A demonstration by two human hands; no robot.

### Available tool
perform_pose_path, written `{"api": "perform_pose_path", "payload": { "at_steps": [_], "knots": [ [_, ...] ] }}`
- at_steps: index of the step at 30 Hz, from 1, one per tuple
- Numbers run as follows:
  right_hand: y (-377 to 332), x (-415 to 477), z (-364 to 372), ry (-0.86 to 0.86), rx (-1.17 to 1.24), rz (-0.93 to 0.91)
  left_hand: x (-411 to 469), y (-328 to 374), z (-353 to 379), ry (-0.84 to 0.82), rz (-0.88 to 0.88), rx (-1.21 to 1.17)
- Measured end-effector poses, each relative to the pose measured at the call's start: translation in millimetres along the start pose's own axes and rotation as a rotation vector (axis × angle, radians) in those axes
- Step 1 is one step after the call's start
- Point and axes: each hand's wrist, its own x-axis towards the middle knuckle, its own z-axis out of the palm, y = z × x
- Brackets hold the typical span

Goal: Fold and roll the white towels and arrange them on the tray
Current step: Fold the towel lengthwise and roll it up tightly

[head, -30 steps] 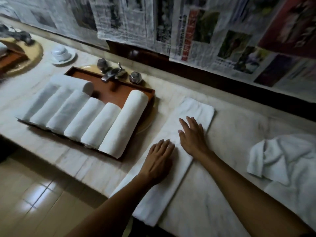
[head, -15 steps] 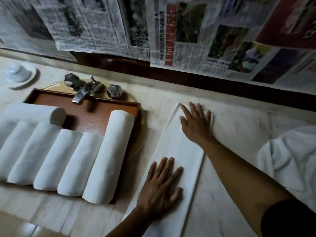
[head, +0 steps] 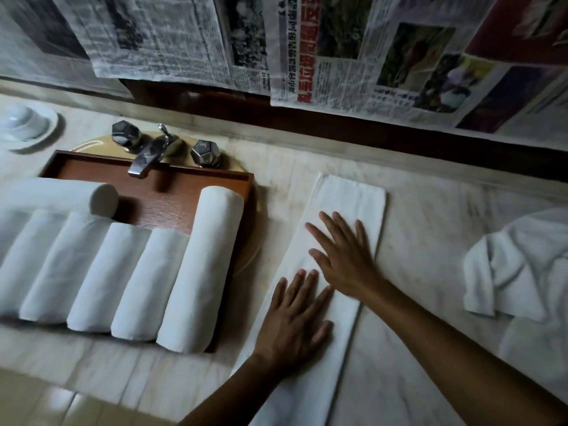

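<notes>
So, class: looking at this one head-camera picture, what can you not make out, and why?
- Rolled towels on the tray: full count unknown, the left edge cuts the row.
- Folded towel: near end cut by the bottom edge; its middle hidden under the left hand and right hand.
- Loose towels: cut by the right edge.
- Newspaper small print: too blurred to read.
</notes>
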Motion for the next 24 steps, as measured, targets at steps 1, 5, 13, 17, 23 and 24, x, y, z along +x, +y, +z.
{"api": "perform_pose_path", "payload": {
  "at_steps": [1,5,13,17,23,24],
  "knots": [
    [4.8,2.2,-0.7,0.003,-0.023,-0.001,-2.2,1.1,-0.5,-0.006,0.002,0.003],
    [35.7,44.3,-9.3,-0.018,-0.056,-0.071,-28.3,10.1,0.8,0.035,0.02,0.0],
    [41.2,76.8,-22.5,0.198,-0.073,-0.114,-46.5,26.6,9.5,0.04,0.051,0.015],
    [-7.0,-8.9,3.3,0.138,0.076,-0.397,-47.7,26.4,9.0,0.017,0.041,0.043],
    [39.6,28.9,-9.1,0.005,-0.072,-0.237,-46.7,26.4,9.7,0.067,0.058,0.022],
    [48.5,42.7,-13.3,-0.011,-0.071,-0.167,-47.0,26.7,10.3,0.075,0.062,0.016]
  ]
}}
